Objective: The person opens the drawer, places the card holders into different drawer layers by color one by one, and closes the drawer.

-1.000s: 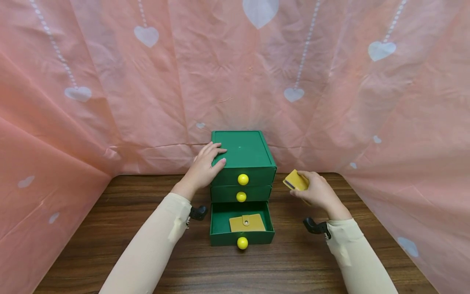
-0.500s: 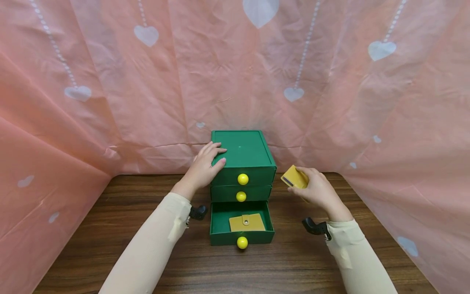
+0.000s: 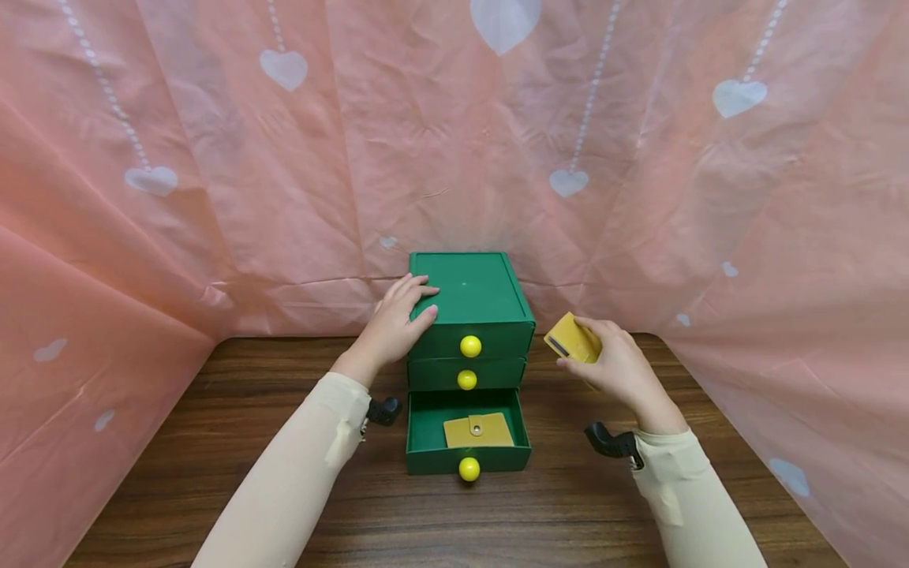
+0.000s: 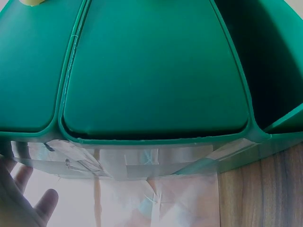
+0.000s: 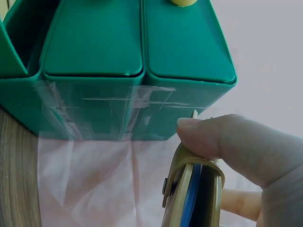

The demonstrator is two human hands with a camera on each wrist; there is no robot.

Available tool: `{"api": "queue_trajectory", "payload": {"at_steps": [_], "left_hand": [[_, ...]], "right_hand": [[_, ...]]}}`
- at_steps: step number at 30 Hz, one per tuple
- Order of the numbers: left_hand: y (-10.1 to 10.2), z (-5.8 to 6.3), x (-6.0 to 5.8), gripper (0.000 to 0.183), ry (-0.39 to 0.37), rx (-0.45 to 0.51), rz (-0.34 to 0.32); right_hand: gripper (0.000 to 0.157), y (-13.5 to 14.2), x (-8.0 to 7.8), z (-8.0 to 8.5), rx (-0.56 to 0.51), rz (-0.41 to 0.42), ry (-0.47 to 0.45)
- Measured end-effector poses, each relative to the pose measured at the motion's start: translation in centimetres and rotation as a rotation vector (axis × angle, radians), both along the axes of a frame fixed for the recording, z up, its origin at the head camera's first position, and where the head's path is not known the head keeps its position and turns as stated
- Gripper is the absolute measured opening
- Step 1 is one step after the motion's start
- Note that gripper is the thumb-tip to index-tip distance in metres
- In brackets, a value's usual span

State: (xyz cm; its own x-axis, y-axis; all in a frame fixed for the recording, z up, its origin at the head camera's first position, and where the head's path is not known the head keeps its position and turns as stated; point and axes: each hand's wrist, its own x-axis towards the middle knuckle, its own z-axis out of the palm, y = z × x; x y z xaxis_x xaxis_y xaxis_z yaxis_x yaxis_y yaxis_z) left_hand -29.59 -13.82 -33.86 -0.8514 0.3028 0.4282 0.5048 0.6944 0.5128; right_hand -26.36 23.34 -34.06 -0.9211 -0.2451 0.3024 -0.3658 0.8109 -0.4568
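A green cabinet of three drawers (image 3: pixel 472 296) stands in the head view's middle. My left hand (image 3: pixel 392 327) rests on its top left edge, fingers spread on the lid. To the right of the cabinet, my right hand (image 3: pixel 621 367) pinches a yellow card holder (image 3: pixel 572 339) in the air, thumb on one side. In the right wrist view, the card holder (image 5: pixel 189 198) shows a snap strap and a blue edge among its layers. The bottom drawer (image 3: pixel 426 463) is pulled out, and a second yellow card holder (image 3: pixel 458 435) with a snap strap lies in it.
Round yellow knobs (image 3: pixel 470 346) stick out from the drawer fronts. The upper two drawers are closed. Clear tape (image 5: pixel 135 106) runs along the cabinet's side. Underneath is a dark wooden table (image 3: pixel 284 410), with a pink curtain (image 3: pixel 454 158) printed with hearts behind and at both sides.
My right hand has risen slightly with the card holder, which is tilted a little differently. The left hand, the cabinet and the open drawer have stayed put.
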Motion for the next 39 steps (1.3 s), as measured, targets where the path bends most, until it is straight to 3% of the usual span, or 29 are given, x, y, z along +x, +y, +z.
{"api": "queue_trajectory", "payload": {"at_steps": [21, 31, 39], "left_hand": [[0.0, -0.1, -0.1, 0.047, -0.005, -0.008, 0.006], [0.0, 0.1, 0.2, 0.046, -0.013, -0.002, 0.001], [0.1, 0.1, 0.2, 0.046, -0.017, 0.001, 0.0]], "right_hand": [[0.08, -0.8, 1.5, 0.7, -0.063, 0.047, 0.107], [0.076, -1.6, 2.6, 1.2, -0.077, 0.164, 0.138], [0.076, -1.9, 3.0, 1.3, -0.08, 0.191, 0.157]]}}
